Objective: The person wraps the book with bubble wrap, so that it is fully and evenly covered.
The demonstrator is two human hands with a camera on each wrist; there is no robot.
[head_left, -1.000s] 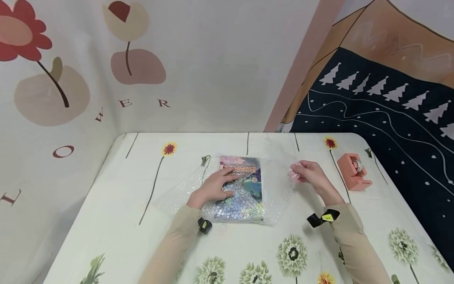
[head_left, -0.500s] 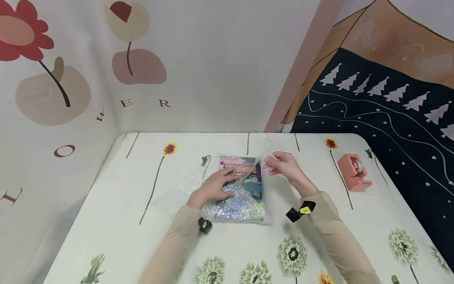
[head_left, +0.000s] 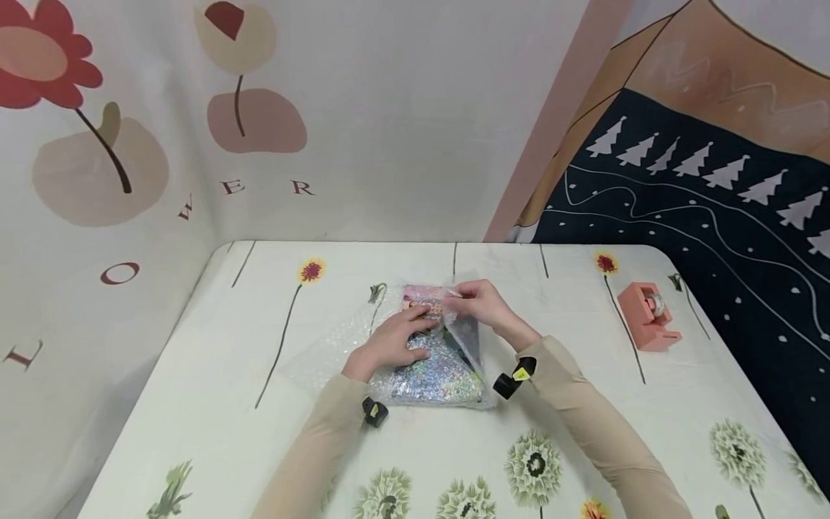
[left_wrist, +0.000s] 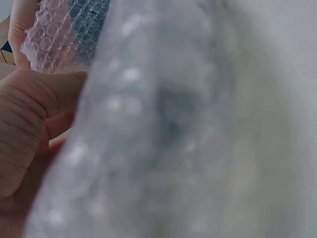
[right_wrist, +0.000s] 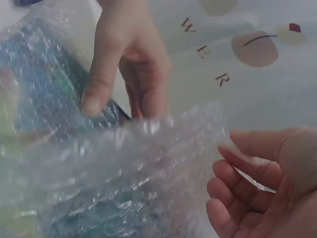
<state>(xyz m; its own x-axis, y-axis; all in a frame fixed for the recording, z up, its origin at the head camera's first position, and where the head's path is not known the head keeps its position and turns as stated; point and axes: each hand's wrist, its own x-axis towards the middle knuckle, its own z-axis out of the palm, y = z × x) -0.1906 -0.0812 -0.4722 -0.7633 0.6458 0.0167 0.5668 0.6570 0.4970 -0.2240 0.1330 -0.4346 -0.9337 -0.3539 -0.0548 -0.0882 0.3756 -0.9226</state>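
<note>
A book with a colourful cover (head_left: 421, 293) lies on the table, partly covered by clear bubble wrap (head_left: 437, 378). My left hand (head_left: 391, 342) rests on the book's left side with its fingers spread, holding the wrap down. From the right, my right hand (head_left: 485, 306) pinches the wrap's loose edge between thumb and fingers, with a flap folded over the cover. The right wrist view shows that raised edge of bubble wrap (right_wrist: 129, 163) close to my right fingertips (right_wrist: 242, 136). Blurred wrap fills most of the left wrist view, beside my left hand (left_wrist: 25, 129).
A pink tape dispenser (head_left: 642, 317) with a clear roll stands at the right of the table. Loose wrap (head_left: 331, 353) spreads left of the book on the flower-print tablecloth (head_left: 214, 382). Printed curtains (head_left: 389, 130) hang behind the table.
My right hand has moved left with the wrap's edge, from beside the tape dispenser to over the book, folding the flap across the cover. The left hand has stayed put.
</note>
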